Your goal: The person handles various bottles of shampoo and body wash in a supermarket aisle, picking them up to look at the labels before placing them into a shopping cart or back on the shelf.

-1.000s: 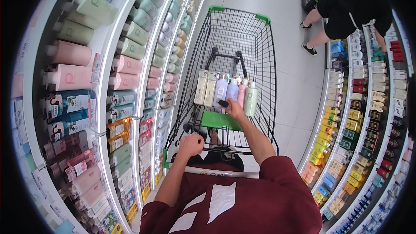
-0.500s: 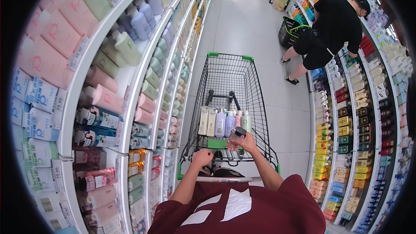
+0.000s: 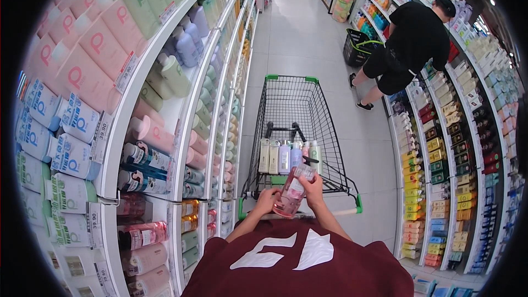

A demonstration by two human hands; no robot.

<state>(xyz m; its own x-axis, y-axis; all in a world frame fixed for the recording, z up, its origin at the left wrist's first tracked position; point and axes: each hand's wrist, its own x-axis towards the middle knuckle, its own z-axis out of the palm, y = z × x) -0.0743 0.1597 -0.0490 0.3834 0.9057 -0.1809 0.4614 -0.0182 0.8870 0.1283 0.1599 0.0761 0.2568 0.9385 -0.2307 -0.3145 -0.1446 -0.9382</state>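
A clear pink pump bottle [image 3: 291, 195] with a dark top and a pale label is tilted in front of my chest, above the cart's near end. My right hand [image 3: 314, 190] grips it along the upper right side. At its lower left side my left hand [image 3: 267, 201] is curled with the fingers against it. Just beyond stands a row of upright bottles in the wire shopping cart [image 3: 329, 126]: cream-white bottles [image 3: 269, 157], lavender bottles [image 3: 285, 158] and a pale green bottle [image 3: 315, 155]. A pink one between them is partly hidden by the held bottle's top.
On the left, a shelf [image 3: 179, 102] carries pink, green and lavender bottles, with similar clear pink bottles [image 3: 144, 235] lower down. Packed shelves [image 3: 423, 187] line the right. A person in black [image 3: 412, 44] bends there beside a black basket [image 3: 360, 48]. Grey floor [image 3: 297, 22] runs ahead.
The pink bottle has come nearer my body and tilted, showing its label. My left hand has moved from beside the cart handle onto the bottle. The view has shifted a little.
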